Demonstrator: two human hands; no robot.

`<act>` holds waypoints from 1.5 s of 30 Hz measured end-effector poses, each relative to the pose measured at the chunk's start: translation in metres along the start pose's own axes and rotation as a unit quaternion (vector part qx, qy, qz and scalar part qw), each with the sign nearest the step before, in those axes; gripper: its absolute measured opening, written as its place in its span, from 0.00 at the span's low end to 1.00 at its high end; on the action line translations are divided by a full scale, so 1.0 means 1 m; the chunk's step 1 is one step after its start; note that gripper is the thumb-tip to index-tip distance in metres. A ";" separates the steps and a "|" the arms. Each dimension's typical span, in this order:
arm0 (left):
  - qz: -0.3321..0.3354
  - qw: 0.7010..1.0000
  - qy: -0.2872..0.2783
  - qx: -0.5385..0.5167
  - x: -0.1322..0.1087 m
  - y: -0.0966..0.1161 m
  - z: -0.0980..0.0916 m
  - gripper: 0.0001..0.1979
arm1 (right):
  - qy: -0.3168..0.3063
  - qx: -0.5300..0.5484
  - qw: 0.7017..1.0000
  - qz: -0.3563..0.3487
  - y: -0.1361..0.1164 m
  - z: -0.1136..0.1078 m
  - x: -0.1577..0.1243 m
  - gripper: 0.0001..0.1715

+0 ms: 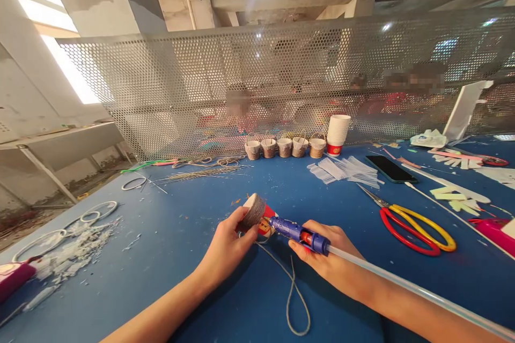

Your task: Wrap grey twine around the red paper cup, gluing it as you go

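My left hand [228,246] is closed round a small paper cup [255,211] lying on its side, partly wrapped in grey cord, with red print showing near its rim. My right hand [326,262] grips a blue hot-glue gun [296,232] whose nozzle points at the cup's side. A long clear glue stick [402,280] runs back from the gun over my right forearm. A loose end of grey cord [293,295] trails from the cup and loops on the blue table [177,257] between my arms.
Several cord-wrapped cups with handles [284,146] stand in a row by the perforated metal screen, beside a stack of paper cups [337,134]. Red-and-yellow scissors [414,222], a black phone [390,168], white strips [346,169] and paper scraps lie right. Wire rings and white debris [76,246] lie left.
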State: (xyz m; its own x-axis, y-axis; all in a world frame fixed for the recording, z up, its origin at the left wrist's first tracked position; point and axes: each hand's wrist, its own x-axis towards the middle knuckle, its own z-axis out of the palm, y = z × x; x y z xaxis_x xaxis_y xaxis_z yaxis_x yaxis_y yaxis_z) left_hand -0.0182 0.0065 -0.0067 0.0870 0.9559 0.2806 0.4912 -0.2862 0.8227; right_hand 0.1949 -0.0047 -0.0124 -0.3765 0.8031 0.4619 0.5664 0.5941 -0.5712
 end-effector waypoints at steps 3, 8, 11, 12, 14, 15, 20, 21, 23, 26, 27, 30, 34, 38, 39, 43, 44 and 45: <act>0.004 1.000 -0.006 -0.005 0.000 0.002 0.000 0.06 | -0.010 0.003 0.999 -0.032 0.000 0.000 0.000 0.12; 0.011 1.000 -0.003 0.008 -0.001 0.003 -0.001 0.07 | 0.002 -0.003 0.999 -0.042 0.002 0.000 -0.001 0.12; 0.017 1.000 -0.002 0.009 -0.001 0.004 -0.001 0.07 | 0.001 -0.010 0.999 -0.051 0.004 0.002 -0.002 0.11; 0.018 1.000 -0.003 0.007 -0.001 0.004 -0.001 0.07 | -0.001 -0.014 0.998 -0.061 0.005 0.003 -0.002 0.11; 0.016 1.000 -0.002 0.000 0.000 0.005 -0.001 0.07 | -0.003 -0.022 0.997 -0.074 0.005 0.004 -0.002 0.09; 0.014 1.000 -0.001 -0.003 0.000 0.005 -0.001 0.07 | -0.001 -0.025 0.997 -0.075 0.005 0.004 -0.002 0.09; 0.009 1.000 0.001 0.001 0.001 0.003 -0.001 0.08 | 0.011 -0.025 0.998 -0.058 0.005 -0.001 -0.002 0.12; 0.008 1.000 0.002 0.000 0.001 0.002 -0.001 0.09 | 0.011 -0.025 0.998 -0.058 0.005 -0.001 -0.002 0.12; 0.008 1.000 0.001 -0.005 0.001 0.001 -0.001 0.09 | 0.008 -0.027 0.997 -0.066 0.005 -0.001 -0.002 0.12; 0.004 1.000 -0.003 -0.015 0.000 0.001 -0.002 0.08 | 0.007 -0.031 0.996 -0.081 0.004 0.000 -0.003 0.10; -0.002 1.000 -0.006 -0.018 0.000 0.002 -0.003 0.08 | 0.007 -0.029 0.996 -0.081 0.004 0.000 -0.003 0.10; -0.020 0.999 -0.017 -0.034 0.000 0.003 -0.005 0.06 | 0.014 -0.012 0.999 -0.051 0.003 -0.002 -0.002 0.13; -0.035 0.997 -0.015 -0.067 0.000 0.006 -0.007 0.04 | 0.018 -0.015 1.000 -0.010 0.002 -0.006 -0.001 0.15; -0.036 0.996 -0.016 -0.085 0.000 0.008 -0.008 0.03 | 0.025 -0.019 0.999 -0.011 -0.002 -0.007 -0.003 0.13; -0.035 0.995 -0.018 -0.088 0.000 0.008 -0.008 0.03 | 0.026 -0.015 1.000 -0.010 -0.002 -0.007 -0.003 0.13; -0.041 0.993 -0.025 -0.107 0.000 0.009 -0.009 0.02 | 0.010 -0.011 1.000 0.010 -0.001 -0.009 -0.003 0.15; -0.043 0.993 -0.028 -0.111 0.000 0.009 -0.009 0.02 | 0.008 -0.012 1.000 0.016 0.000 -0.010 -0.003 0.15; -0.044 0.992 -0.030 -0.115 0.000 0.009 -0.010 0.03 | 0.009 -0.014 1.000 0.019 0.000 -0.010 -0.003 0.15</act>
State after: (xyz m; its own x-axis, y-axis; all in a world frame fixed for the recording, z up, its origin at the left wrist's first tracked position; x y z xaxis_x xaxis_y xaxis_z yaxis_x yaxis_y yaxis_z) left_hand -0.0221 0.0036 0.0055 0.1081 0.9779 0.1787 0.2896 -0.2030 0.9354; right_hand 0.2033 -0.0074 -0.0072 -0.3415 0.8239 0.4523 0.6003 0.5615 -0.5696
